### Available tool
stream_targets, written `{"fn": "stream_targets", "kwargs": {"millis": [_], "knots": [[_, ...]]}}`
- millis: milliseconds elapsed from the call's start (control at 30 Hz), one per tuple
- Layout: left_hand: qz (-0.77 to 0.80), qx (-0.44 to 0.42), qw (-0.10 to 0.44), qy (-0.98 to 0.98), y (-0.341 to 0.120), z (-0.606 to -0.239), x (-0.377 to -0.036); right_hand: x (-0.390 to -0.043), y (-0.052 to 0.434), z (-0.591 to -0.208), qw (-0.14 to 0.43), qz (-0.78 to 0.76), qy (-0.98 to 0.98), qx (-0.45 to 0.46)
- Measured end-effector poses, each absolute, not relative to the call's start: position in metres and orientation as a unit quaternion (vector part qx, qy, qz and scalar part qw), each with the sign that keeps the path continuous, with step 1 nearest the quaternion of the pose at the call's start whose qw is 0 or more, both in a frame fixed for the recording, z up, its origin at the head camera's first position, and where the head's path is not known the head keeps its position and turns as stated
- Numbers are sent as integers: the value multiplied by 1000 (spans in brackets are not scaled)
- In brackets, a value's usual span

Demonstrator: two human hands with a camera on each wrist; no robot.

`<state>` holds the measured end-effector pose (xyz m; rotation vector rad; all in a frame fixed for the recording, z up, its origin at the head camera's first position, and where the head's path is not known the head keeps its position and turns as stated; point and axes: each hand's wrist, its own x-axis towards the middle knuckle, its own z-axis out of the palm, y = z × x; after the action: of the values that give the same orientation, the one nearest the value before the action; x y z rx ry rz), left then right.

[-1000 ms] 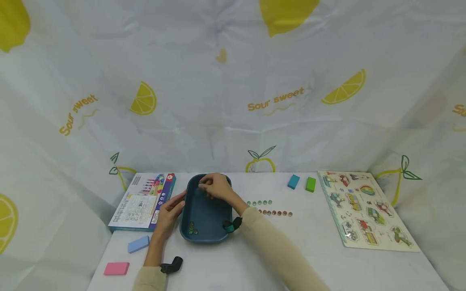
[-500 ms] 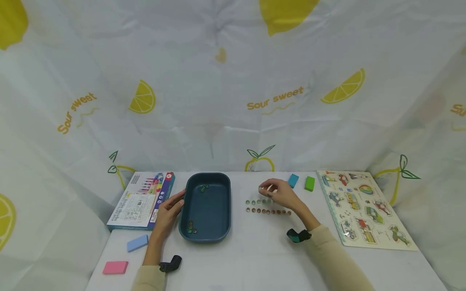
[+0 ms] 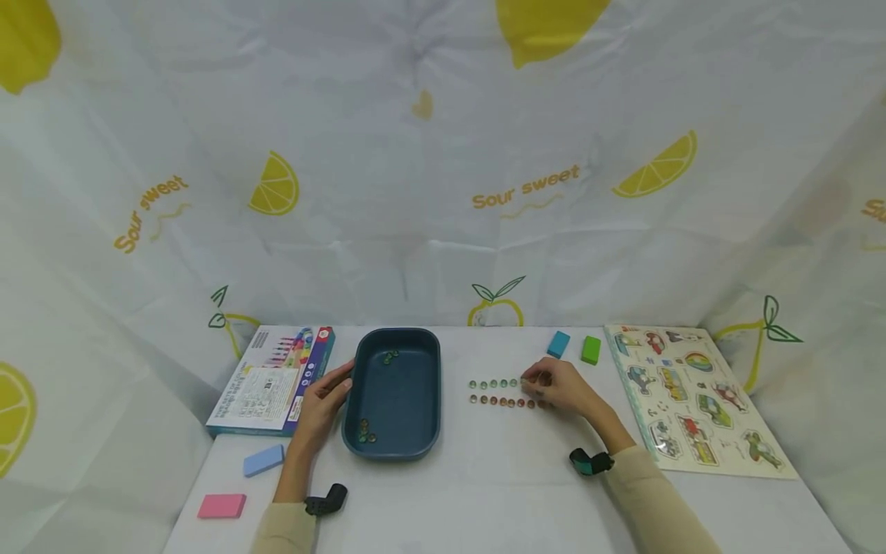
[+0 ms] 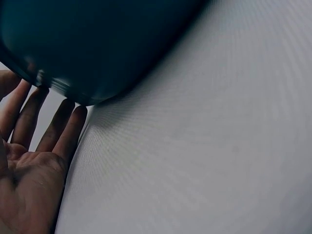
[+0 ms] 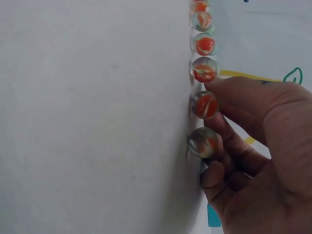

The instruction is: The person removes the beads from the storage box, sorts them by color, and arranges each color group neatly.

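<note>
My left hand point(image 3: 320, 408) rests its fingertips against the left side of a dark blue tray point(image 3: 439, 392). In the left wrist view its fingers point(image 4: 63, 129) are stretched out, tips at the tray's wall. My right hand point(image 3: 561, 386) pinches a greenish glass marble point(image 3: 524, 380) between thumb and fingers at the right end of a row of green marbles point(image 3: 494, 383). Just nearer lies a row of red-swirled marbles point(image 3: 501, 402). In the right wrist view these red marbles point(image 5: 204, 105) stand in front of the fingertips, hiding the pinched marble.
Inside the tray are small clusters of green marbles point(image 3: 391, 356) and brownish marbles point(image 3: 364, 431). Around lie a boxed set point(image 3: 266, 385), a light blue block point(image 3: 263, 461), a pink block point(image 3: 221, 505), a teal block point(image 3: 558, 344), a green block point(image 3: 591, 350) and a picture puzzle board point(image 3: 699, 400).
My right hand went from the tray's far end, leaving green marbles there, across to the marble rows, then right to the green row's end. The left hand stayed at the tray.
</note>
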<state>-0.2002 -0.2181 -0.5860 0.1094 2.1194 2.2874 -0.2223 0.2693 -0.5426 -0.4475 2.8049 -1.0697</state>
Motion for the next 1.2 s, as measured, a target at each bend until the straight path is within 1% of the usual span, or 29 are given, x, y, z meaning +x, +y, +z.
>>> {"fn": "stream_targets", "kwargs": {"millis": [200,300,400,467,567,767,867,1000,1067,1200], "knots": [[733,31,13,680,-217,-583,-200,-226,268,-543,53,-337,929,-146],[732,34,12,680,-218,-583,-200,-228,267,-535,41,-351,923,-155],[732,33,8,681,-220,-583,-199,-234,254,-521,24,-378,911,-164],[732,30,7,680,-222,-583,-199,-239,236,-510,16,-397,901,-175],[737,26,5,676,-222,-584,-198,-248,201,-496,21,-426,883,-194],[744,26,17,667,-219,-584,-199,-266,121,-479,65,-492,831,-250],[746,29,18,666,-217,-584,-199,-274,85,-481,88,-518,813,-252],[739,33,14,673,-217,-584,-199,-280,45,-494,93,-516,821,-225],[735,33,9,677,-217,-584,-199,-282,31,-501,95,-506,831,-211],[735,26,10,678,-216,-585,-200,-282,12,-511,82,-451,870,-183]]}}
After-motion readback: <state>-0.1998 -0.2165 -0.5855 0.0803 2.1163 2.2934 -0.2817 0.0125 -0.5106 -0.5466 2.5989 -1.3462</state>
